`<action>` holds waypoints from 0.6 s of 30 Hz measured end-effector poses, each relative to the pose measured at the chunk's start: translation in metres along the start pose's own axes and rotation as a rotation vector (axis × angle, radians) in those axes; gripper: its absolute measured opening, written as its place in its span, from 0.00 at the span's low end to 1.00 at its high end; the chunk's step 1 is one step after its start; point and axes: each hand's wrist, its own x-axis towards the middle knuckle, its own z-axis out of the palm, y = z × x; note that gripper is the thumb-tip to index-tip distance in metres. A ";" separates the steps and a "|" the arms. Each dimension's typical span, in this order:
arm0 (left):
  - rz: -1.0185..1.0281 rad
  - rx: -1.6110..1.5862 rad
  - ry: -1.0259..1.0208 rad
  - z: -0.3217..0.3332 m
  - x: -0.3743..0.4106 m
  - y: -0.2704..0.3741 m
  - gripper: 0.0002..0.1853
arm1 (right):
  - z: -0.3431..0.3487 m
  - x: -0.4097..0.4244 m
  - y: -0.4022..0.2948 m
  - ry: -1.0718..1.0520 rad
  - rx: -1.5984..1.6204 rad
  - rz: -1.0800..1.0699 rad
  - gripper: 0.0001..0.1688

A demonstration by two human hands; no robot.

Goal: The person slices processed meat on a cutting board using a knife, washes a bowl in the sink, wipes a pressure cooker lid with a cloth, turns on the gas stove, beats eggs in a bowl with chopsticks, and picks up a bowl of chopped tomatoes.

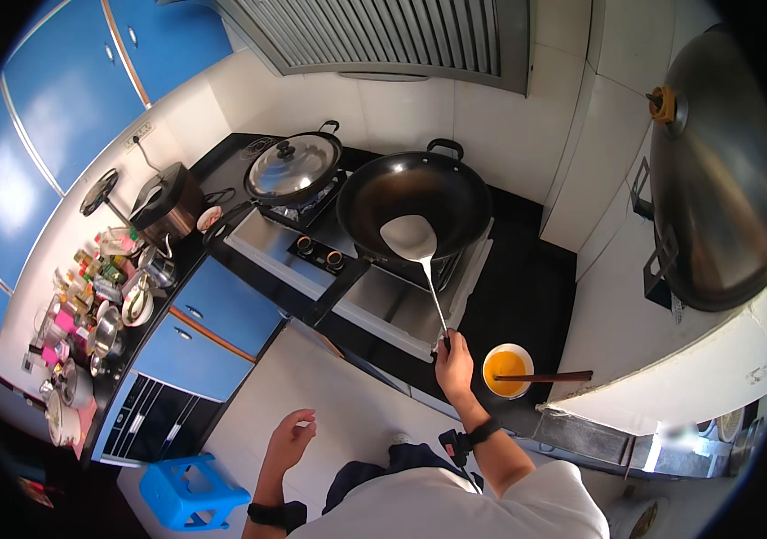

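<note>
My right hand (454, 369) grips the dark handle of a metal wok spatula (412, 237). Its broad blade is over the near side of a black wok (424, 182), which sits on the right burner of a gas stove (383, 303); whether blade and pan touch I cannot tell. Just right of that hand, a white bowl (530, 364) holds yellow beaten egg (506, 367), and a pair of wooden chopsticks (558, 376) rests in it, pointing right. My left hand (292, 434) hangs over the floor with bent fingers and holds nothing.
A lidded pan (294, 165) occupies the left burner, its long handle reaching forward. The wok's handle (337, 291) juts past the counter edge. Bottles, bowls and pots crowd the left counter near a rice cooker (166, 202). A blue plastic stool (191, 490) stands lower left. Above hangs a range hood (390, 34).
</note>
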 end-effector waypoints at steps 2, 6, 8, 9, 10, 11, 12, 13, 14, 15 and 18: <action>0.016 0.011 -0.058 0.000 0.022 0.008 0.16 | 0.003 0.005 0.001 0.008 -0.045 0.032 0.13; 0.106 0.097 -0.204 0.003 0.068 0.016 0.16 | 0.007 0.006 0.007 0.048 -0.099 0.074 0.14; 0.132 0.091 -0.268 0.006 0.088 0.019 0.16 | 0.008 0.004 0.006 0.063 -0.121 0.089 0.14; 0.145 0.090 -0.297 0.006 0.096 0.020 0.16 | 0.009 0.004 0.006 0.081 -0.130 0.078 0.14; 0.155 0.094 -0.328 0.007 0.103 0.021 0.16 | 0.011 0.004 0.007 0.098 -0.140 0.067 0.14; 0.164 0.099 -0.359 0.008 0.109 0.022 0.16 | 0.012 0.004 0.007 0.114 -0.149 0.055 0.13; 0.175 0.100 -0.390 0.009 0.115 0.023 0.16 | 0.011 0.004 0.006 0.107 -0.138 0.081 0.14; 0.180 0.115 -0.414 0.008 0.121 0.025 0.16 | 0.011 0.006 0.006 0.103 -0.158 0.070 0.14; 0.184 0.129 -0.438 0.007 0.127 0.028 0.16 | 0.013 0.007 0.008 0.098 -0.178 0.060 0.15; 0.188 0.142 -0.468 0.006 0.132 0.029 0.16 | 0.013 0.006 0.010 0.094 -0.202 0.054 0.15; 0.224 0.138 -0.562 0.003 0.145 0.028 0.16 | 0.010 0.007 0.011 0.067 -0.315 0.046 0.19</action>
